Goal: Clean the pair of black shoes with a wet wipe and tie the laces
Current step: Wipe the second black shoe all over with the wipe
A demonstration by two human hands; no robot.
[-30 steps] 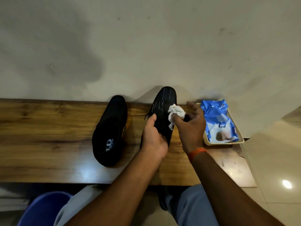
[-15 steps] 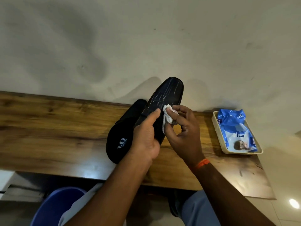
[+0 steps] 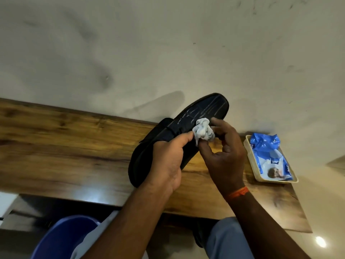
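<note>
My left hand (image 3: 166, 161) grips a black shoe (image 3: 201, 114) by its heel half and holds it tilted above the wooden table (image 3: 61, 146), its ribbed sole turned up toward me and its toe pointing up and right. My right hand (image 3: 222, 156) pinches a crumpled, greyed wet wipe (image 3: 203, 131) between thumb and fingers against the sole's near edge. The second black shoe (image 3: 165, 121) lies on the table behind the raised one, and only a small part of it shows. No laces are visible.
A blue pack of wet wipes (image 3: 268, 156) lies in a cream tray (image 3: 249, 156) at the table's right end. The table stands against a pale wall. A blue bucket (image 3: 61, 238) sits below the table's front edge, left of my knees.
My left hand has lifted the shoe off the table and tipped it left, sole up. It now hides most of the other shoe. The wipe has stayed on the sole.
</note>
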